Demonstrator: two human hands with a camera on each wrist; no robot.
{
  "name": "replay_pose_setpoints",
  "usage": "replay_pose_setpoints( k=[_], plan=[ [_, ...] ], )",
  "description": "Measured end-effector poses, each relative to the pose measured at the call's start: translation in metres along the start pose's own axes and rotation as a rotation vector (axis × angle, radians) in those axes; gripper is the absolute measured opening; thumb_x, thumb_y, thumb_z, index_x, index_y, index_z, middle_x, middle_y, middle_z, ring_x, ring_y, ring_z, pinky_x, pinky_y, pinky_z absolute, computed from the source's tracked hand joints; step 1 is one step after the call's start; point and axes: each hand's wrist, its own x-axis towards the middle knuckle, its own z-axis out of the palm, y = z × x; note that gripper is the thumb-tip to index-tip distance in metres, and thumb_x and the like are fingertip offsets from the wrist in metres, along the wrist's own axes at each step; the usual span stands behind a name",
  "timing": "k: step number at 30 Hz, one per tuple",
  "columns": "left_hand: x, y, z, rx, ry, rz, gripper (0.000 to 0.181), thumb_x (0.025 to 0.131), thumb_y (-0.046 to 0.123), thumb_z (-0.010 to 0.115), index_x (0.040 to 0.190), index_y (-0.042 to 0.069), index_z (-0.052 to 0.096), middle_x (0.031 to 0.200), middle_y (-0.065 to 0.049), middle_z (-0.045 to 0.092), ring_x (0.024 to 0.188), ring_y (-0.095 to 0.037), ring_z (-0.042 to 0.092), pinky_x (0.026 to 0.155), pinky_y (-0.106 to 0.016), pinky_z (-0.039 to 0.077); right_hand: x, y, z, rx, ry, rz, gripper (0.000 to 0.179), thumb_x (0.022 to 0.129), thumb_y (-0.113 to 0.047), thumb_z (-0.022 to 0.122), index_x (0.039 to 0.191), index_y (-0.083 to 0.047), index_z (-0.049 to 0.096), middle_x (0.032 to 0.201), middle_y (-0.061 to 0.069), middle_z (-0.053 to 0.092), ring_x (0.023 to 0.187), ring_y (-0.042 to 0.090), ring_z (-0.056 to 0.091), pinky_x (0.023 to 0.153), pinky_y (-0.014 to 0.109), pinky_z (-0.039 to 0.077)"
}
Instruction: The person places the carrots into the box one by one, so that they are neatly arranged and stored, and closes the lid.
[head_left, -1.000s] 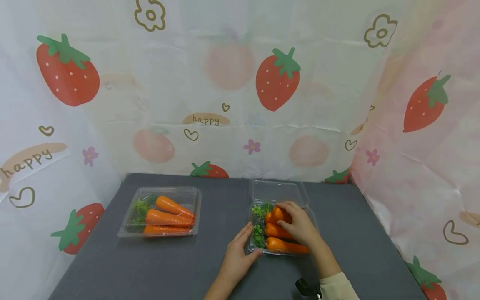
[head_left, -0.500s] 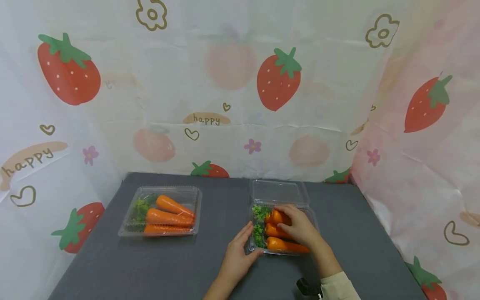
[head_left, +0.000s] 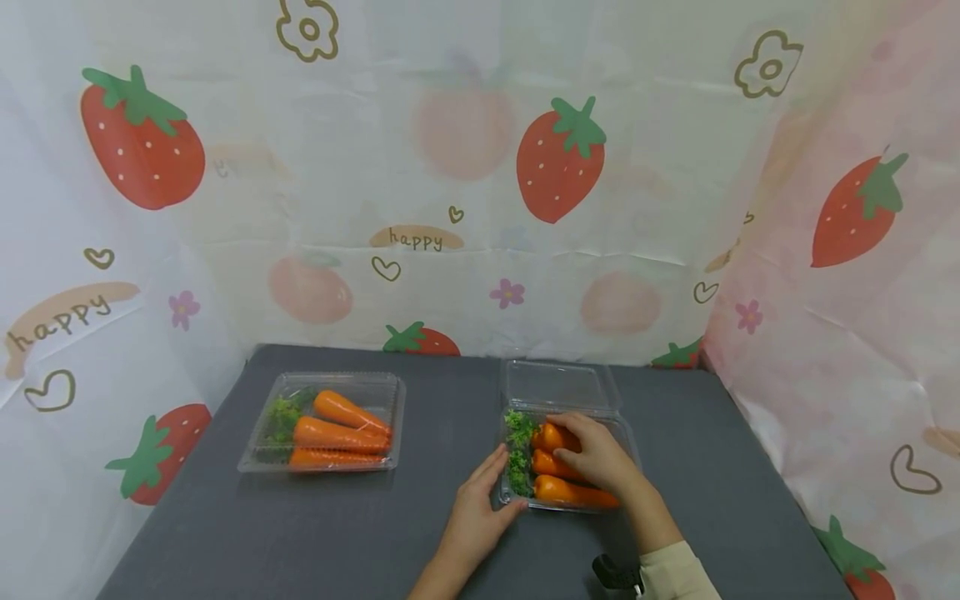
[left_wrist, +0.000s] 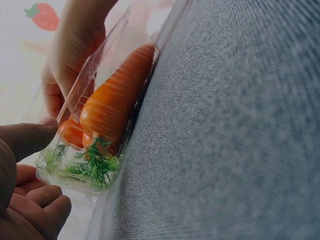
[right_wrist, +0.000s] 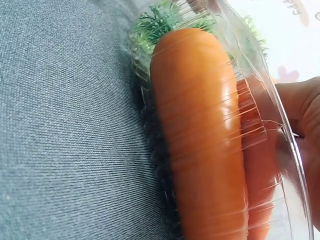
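Note:
A clear plastic box [head_left: 562, 507] with its lid [head_left: 558, 385] folded back holds three orange carrots with green tops. My right hand [head_left: 603, 458] reaches in from above, its fingers curled round the far carrot [head_left: 549, 437]. Below it lie the middle carrot [head_left: 553, 465] and the near carrot [head_left: 573, 492], side by side. Along the box's left side rest the straight fingers of my left hand [head_left: 476, 512], with the thumb at the front corner. In the right wrist view the near carrot [right_wrist: 200, 125] shows through the box wall, and the right hand [right_wrist: 307, 120] is partly cut off.
Another clear box [head_left: 392, 458], lid down, stands on the left with several carrots [head_left: 337, 435] and green tops inside. Both boxes sit on a dark grey table [head_left: 360, 533]. A curtain [head_left: 465, 192] printed with strawberries hangs behind and at both sides.
My right hand has come very slightly lower and nearer, the far carrot with it, toward the middle carrot. The left hand stays at the box. The head view has shifted slightly.

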Motion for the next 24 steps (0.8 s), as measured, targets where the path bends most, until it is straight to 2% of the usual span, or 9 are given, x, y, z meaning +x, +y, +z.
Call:
replay_pose_setpoints(
  k=[8, 16, 24],
  plan=[
    [-0.001, 0.0, 0.001, 0.006, 0.003, 0.009, 0.076, 0.088, 0.022, 0.083, 0.153, 0.004, 0.047, 0.163, -0.005, 0.039, 0.147, -0.031, 0.041, 0.109, -0.048, 0.049, 0.001, 0.0, -0.001, 0.015, -0.012, 0.017, 0.055, 0.094, -0.015, 0.076, 0.146, -0.01, 0.058, 0.146, 0.01, 0.058, 0.133, 0.035, 0.055, 0.113, 0.059, 0.043],
    [0.0, 0.001, -0.003, -0.006, 0.008, 0.053, 0.075, 0.087, 0.021, 0.084, 0.15, 0.001, 0.05, 0.161, -0.009, 0.042, 0.144, -0.034, 0.045, 0.106, -0.048, 0.051, -0.002, 0.0, -0.004, 0.004, 0.017, -0.019, 0.056, 0.093, -0.011, 0.076, 0.145, -0.008, 0.057, 0.145, 0.013, 0.059, 0.132, 0.036, 0.056, 0.11, 0.058, 0.046],
    [0.003, 0.002, -0.009, -0.02, -0.014, 0.037, 0.072, 0.086, 0.018, 0.084, 0.148, 0.0, 0.052, 0.159, -0.011, 0.045, 0.143, -0.034, 0.046, 0.106, -0.046, 0.051, -0.011, 0.001, -0.02, -0.049, 0.023, -0.006, 0.058, 0.094, -0.015, 0.076, 0.149, -0.014, 0.054, 0.15, 0.011, 0.054, 0.138, 0.037, 0.05, 0.108, 0.06, 0.047]
  ],
)
